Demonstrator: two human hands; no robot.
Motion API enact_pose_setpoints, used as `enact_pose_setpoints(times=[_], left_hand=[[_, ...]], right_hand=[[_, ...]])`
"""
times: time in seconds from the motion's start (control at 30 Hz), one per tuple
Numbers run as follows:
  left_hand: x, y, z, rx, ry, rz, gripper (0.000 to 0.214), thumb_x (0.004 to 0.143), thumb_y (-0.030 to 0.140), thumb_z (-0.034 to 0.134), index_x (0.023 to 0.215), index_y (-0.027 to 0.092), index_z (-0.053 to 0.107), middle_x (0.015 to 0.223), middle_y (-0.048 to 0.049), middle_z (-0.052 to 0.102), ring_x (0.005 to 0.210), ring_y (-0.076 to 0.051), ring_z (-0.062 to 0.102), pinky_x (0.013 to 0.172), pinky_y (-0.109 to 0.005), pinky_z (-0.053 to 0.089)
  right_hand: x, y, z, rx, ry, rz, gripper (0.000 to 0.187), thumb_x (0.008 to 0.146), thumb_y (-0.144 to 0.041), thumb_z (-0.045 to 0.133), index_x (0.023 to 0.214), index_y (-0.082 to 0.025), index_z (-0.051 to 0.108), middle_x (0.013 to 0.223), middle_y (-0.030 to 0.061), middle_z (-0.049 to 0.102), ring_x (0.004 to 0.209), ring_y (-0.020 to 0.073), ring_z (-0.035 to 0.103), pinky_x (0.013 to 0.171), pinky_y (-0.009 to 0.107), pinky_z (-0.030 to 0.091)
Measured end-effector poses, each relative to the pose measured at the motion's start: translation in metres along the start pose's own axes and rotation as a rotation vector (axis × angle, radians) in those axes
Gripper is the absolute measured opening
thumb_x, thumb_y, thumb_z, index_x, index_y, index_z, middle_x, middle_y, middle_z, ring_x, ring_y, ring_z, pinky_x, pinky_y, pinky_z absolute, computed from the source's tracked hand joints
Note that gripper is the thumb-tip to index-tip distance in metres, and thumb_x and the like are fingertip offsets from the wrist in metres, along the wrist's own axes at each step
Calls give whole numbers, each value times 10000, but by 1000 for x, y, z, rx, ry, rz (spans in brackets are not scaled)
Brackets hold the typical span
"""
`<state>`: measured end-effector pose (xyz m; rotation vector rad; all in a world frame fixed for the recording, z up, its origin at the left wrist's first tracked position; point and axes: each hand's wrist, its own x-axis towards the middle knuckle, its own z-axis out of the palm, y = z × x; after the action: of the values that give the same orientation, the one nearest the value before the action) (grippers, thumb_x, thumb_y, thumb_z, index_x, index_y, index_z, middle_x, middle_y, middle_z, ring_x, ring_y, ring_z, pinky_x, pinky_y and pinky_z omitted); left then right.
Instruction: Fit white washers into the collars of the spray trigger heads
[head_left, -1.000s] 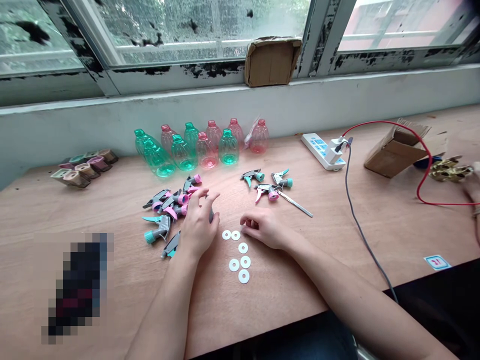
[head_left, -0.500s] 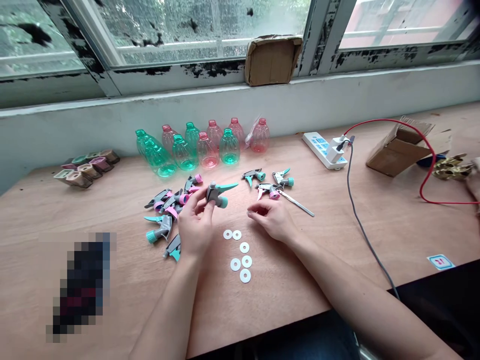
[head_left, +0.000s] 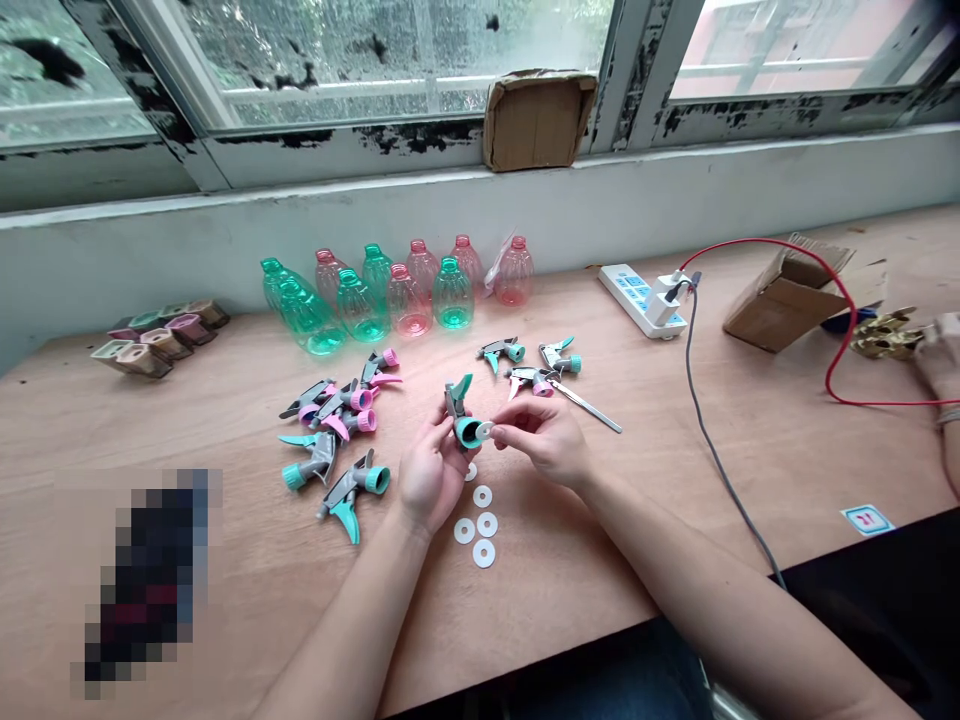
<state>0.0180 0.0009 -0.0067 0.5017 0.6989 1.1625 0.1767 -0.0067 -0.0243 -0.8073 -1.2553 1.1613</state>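
My left hand (head_left: 433, 475) is closed around a grey and teal trigger sprayer head (head_left: 457, 404), its teal collar turned open end toward my right hand (head_left: 551, 437). Between the right thumb and fingers I pinch a white ring washer (head_left: 484, 431), right at the collar's mouth; whether it touches the rim I cannot tell. More flat white washers (head_left: 484, 553) lie on the table below my hands. To the left sit several pink, teal and grey sprayer heads (head_left: 352, 492). Beyond my right hand, more sprayer heads (head_left: 531, 381) lie beside a pair of metal tweezers (head_left: 589, 406).
Green and pink clear bottles (head_left: 453, 295) stand along the wall. Small containers (head_left: 150, 345) cluster at far left. A power strip (head_left: 637, 300) with red and grey cables, an open cardboard box (head_left: 780, 300) and another person's hand (head_left: 941, 355) are at right.
The sprayer head has moved down and right and turned, collar facing my right hand. My right hand has moved slightly, bringing a washer to the collar.
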Motion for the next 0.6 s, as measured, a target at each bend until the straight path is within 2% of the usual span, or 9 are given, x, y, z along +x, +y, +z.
enact_pose_setpoints(times=[0.2, 0.4, 0.5, 0.6], left_hand=[[-1, -7, 0, 40, -51, 2, 277, 882, 105, 513, 1122, 166, 637, 887, -38, 644, 734, -110, 614, 682, -224, 510], [-2, -8, 0, 13, -73, -4, 310, 885, 108, 522, 1171, 176, 621, 895, -38, 643, 733, -108, 611, 688, -228, 506], [-2, -8, -1, 3, -81, -10, 293, 904, 117, 506, 1170, 170, 619, 901, -40, 641, 734, -104, 611, 692, -230, 508], [-1, -9, -2, 7, -85, -11, 281, 910, 132, 513, 1167, 178, 616, 888, -32, 639, 709, -96, 605, 677, -224, 505]], right_hand=[[-2, -2, 5, -79, 9, -4, 206, 716, -330, 810, 781, -167, 704, 673, 10, 672, 582, 119, 592, 538, 252, 481], [-6, 1, 8, -226, 35, -90, 204, 764, -306, 768, 908, -184, 691, 651, -22, 604, 538, 95, 518, 493, 229, 432], [-8, 2, 6, -351, 67, -207, 207, 788, -279, 743, 967, -198, 678, 694, -19, 595, 548, 96, 525, 518, 239, 454], [-10, 0, 4, -540, 77, -398, 87, 817, -235, 702, 900, -209, 701, 733, 6, 619, 581, 107, 538, 563, 257, 482]])
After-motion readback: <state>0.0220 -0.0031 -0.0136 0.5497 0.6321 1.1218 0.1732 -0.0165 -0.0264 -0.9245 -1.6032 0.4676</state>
